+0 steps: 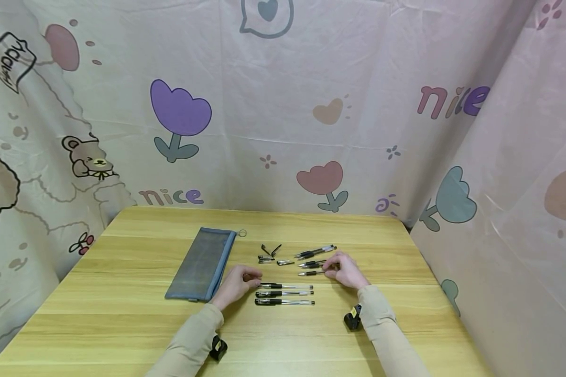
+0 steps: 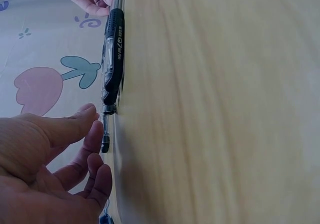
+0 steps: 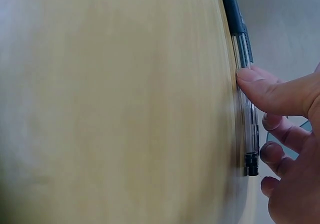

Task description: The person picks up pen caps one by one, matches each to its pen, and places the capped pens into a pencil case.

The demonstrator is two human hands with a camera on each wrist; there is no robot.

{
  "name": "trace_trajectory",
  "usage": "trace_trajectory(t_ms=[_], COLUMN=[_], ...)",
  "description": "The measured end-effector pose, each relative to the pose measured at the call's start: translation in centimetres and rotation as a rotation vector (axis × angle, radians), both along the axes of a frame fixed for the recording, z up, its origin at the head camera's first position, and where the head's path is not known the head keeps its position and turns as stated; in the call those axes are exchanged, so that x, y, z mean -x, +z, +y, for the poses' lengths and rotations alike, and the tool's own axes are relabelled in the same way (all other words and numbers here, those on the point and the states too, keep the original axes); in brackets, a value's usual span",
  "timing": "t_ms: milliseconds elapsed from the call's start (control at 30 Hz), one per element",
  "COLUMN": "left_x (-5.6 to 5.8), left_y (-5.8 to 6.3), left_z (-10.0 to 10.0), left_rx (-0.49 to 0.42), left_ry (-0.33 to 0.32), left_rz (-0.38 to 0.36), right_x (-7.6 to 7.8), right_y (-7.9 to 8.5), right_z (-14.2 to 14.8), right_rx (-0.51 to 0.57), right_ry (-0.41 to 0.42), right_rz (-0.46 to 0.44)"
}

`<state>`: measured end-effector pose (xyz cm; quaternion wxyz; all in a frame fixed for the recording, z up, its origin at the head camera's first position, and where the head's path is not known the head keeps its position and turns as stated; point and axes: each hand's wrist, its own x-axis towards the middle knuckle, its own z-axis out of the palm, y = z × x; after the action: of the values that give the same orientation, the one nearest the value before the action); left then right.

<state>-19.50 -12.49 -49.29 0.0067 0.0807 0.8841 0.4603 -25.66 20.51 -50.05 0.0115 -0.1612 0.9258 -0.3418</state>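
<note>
My right hand (image 1: 344, 269) pinches the clear barrel of an uncapped gel pen (image 1: 311, 273); in the right wrist view the thumb lies on that pen (image 3: 245, 52), whose black end points down. My left hand (image 1: 237, 286) hovers by the cap ends of several capped pens, its fingers loosely bent and nothing between them. The nearest capped pen (image 1: 285, 302) lies in a row with the others, caps to the left. Beyond my right hand are more uncapped pens (image 1: 311, 253) with black grips. Several loose black caps (image 1: 266, 258) lie between the hands, farther back.
A grey-blue mesh zip pouch (image 1: 195, 264) lies left of my left hand, its ring pull (image 1: 242, 233) at the far corner. All of it rests on a wooden table (image 1: 122, 324). A patterned curtain (image 1: 254, 104) hangs behind and at both sides.
</note>
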Motion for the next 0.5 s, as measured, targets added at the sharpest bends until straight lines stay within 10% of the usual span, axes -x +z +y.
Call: trace_trajectory(t_ms=[500], left_x=[-0.14], left_y=[-0.1], left_z=[-0.15], left_rx=[-0.016], left_ry=[-0.016], left_rz=[0.003], right_x=[-0.13], right_y=[0.12], right_z=[-0.16], right_rx=[-0.057], right_ry=[-0.013], right_rz=[0.03])
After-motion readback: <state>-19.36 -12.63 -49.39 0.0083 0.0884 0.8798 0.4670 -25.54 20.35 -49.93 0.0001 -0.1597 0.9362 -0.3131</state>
